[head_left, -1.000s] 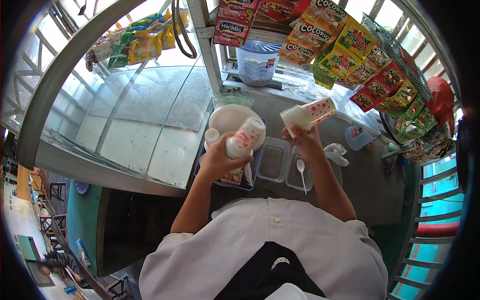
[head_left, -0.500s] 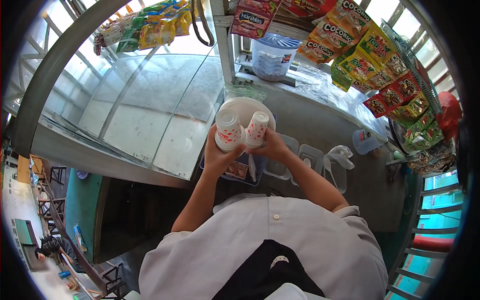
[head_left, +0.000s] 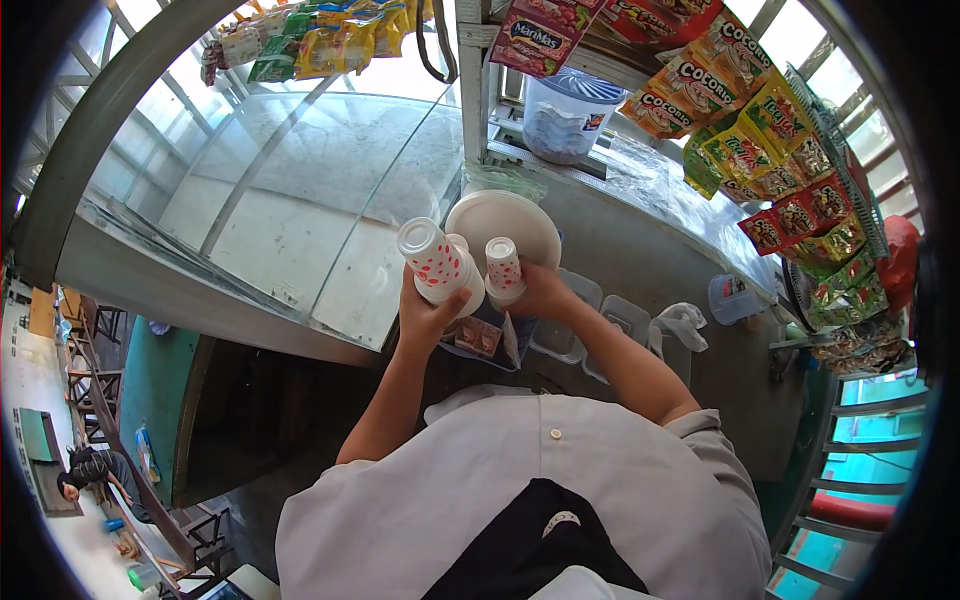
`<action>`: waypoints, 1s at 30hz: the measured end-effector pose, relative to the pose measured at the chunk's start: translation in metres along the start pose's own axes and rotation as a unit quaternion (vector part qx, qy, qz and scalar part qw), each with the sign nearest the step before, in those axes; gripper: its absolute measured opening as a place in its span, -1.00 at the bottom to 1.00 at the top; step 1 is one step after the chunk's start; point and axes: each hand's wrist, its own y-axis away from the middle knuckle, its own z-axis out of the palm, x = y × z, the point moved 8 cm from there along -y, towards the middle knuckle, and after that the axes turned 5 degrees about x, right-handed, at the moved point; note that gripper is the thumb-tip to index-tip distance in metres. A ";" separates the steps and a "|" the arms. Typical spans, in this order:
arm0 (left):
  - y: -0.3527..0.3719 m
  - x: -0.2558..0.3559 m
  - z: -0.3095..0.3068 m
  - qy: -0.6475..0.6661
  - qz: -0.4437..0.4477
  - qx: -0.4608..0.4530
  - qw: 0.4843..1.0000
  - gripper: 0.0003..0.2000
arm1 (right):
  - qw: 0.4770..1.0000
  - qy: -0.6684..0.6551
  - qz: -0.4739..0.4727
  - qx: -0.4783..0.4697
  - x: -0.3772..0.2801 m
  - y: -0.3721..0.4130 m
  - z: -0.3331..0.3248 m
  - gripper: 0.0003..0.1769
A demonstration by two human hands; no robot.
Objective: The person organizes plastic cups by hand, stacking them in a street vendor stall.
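Holding paper cups above the worktop (head_left: 640, 240), both hands are closed around their loads. The left hand (head_left: 428, 305) wraps its fingers round the wide mouth end of a tall cup stack (head_left: 435, 258), which tilts with its base up and away, just left of the white plates (head_left: 515, 215). The right hand (head_left: 548, 292) curls round the lower part of a smaller cup stack (head_left: 503, 265), base up, directly in front of the plates and close beside the tall one; whether the two stacks touch cannot be told.

The cups are white with scattered red spots and a plain rounded base. They look very light and thin-walled, so a hard squeeze would likely dent them. Nested, they should be stiffer, though the smooth sides may let cups slide apart. The rolled rims at the mouth end seem the firmest place to grip.

Right of the plates sit clear tubs (head_left: 628, 318) and a white cloth (head_left: 683, 322); behind them stands a lidded tub (head_left: 568, 115), with sachet strips (head_left: 700, 90) hanging above.
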 end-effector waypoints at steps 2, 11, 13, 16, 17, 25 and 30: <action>0.001 0.005 -0.002 -0.006 0.010 0.005 1.000 -0.25 | 0.997 -0.068 -0.016 0.022 0.005 0.003 -0.001 -0.14; 0.008 0.016 -0.003 -0.077 0.066 0.017 0.995 -0.25 | 0.900 -0.324 -0.052 0.287 0.086 0.076 -0.113 -0.21; 0.008 0.017 0.007 -0.079 0.075 -0.007 0.994 -0.25 | 0.885 -0.322 -0.025 0.337 0.120 0.093 -0.140 -0.23; 0.010 0.018 0.023 -0.062 0.073 -0.038 0.995 -0.25 | 0.905 -0.268 -0.010 0.330 0.136 0.107 -0.159 -0.25; 0.011 0.017 0.029 -0.038 0.061 -0.049 0.996 -0.25 | 0.899 -0.319 0.020 0.301 0.143 0.110 -0.159 -0.26; 0.010 0.004 0.067 -0.095 -0.012 -0.121 0.988 -0.25 | 0.799 -0.575 -0.009 0.176 0.083 0.128 -0.143 -0.32; -0.001 -0.011 0.088 -0.241 0.112 -0.083 0.961 -0.20 | 0.820 -0.547 -0.064 0.158 0.052 0.146 -0.156 -0.29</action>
